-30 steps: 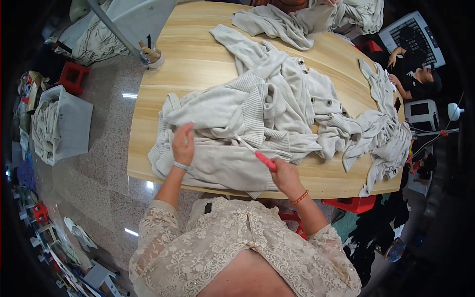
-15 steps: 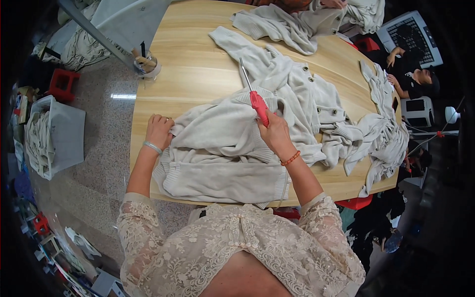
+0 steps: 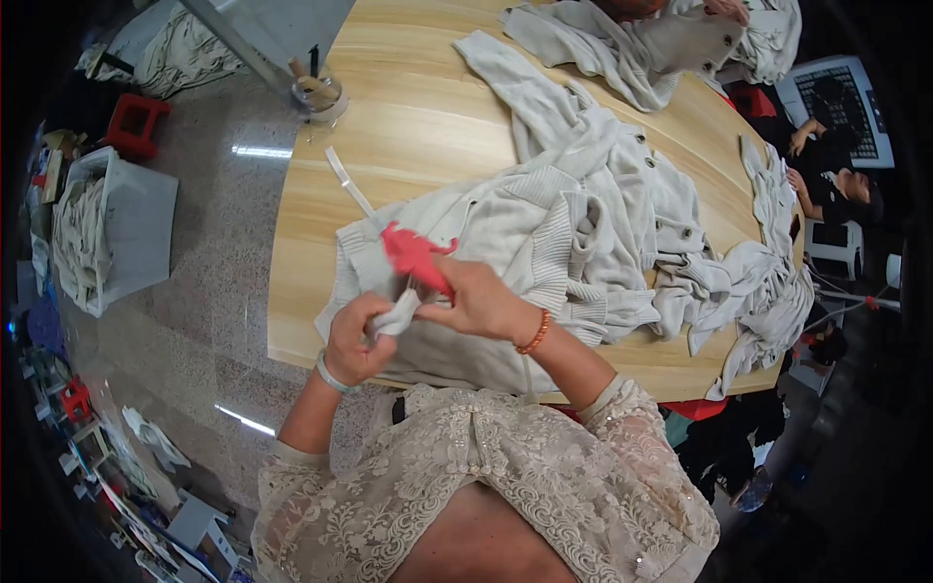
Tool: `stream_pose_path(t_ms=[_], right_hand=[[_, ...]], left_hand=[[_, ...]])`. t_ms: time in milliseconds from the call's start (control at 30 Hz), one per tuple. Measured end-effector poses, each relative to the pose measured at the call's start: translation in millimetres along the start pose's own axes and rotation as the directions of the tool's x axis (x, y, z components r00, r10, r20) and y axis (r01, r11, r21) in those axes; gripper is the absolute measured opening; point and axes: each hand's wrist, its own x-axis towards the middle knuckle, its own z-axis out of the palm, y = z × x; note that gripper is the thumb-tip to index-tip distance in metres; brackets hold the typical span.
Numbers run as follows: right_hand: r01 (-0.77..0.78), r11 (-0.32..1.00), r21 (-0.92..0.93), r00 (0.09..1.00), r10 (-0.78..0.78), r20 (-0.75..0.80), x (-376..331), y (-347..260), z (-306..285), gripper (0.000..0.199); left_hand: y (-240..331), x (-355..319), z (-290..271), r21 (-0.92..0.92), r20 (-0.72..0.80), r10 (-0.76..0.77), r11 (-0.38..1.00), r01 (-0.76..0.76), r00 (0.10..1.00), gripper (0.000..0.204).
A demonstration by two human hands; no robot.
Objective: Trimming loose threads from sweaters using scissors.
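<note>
Since half a second back: both hands drawn in toward the body and met at the near desk edge; the scissors, earlier raised over mid-garment, now low and left. Right hand (image 3: 483,299) closed round the handles of red-handled scissors with long pale blades (image 3: 413,255), blades pointing up-left across the desk. Left hand (image 3: 356,338) closed, pinching a small fold of cream knit cloth (image 3: 397,315) just below the scissor handles; the two hands touching or nearly so. Orange bead bracelet (image 3: 534,333) on right wrist, pale band (image 3: 329,373) on left. The fold belongs to a cream ribbed knit cardigan (image 3: 505,233) spread on the near part of the pale wooden oval desk (image 3: 428,107). Beyond it, to the right, a heap of matching cream knit garments with buttons (image 3: 671,233), trailing to the desk's right edge. Further cream knitwear (image 3: 593,44) at the far end. A small round cup holding tools (image 3: 316,89) on the far left edge. On the grey stone floor, left, a white plastic crate filled with pale cloth (image 3: 117,228) and a red stool (image 3: 134,124).
</note>
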Motion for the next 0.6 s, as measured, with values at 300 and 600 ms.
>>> stream_pose_path(t_ms=[300, 600], right_hand=[[-0.143, 0.927, -0.347, 0.98, 0.181, 0.079, -31, 4, -41, 0.046], [-0.29, 0.81, -0.51, 0.937, 0.348, 0.02, -97, 0, -66, 0.041]], left_hand=[[-2, 1, -38, 0.587, -0.028, 0.348, 0.765, -0.266, 0.937, 0.037], [-2, 11, -5, 0.699, -0.083, 0.25, 0.705, -0.122, 0.965, 0.042]])
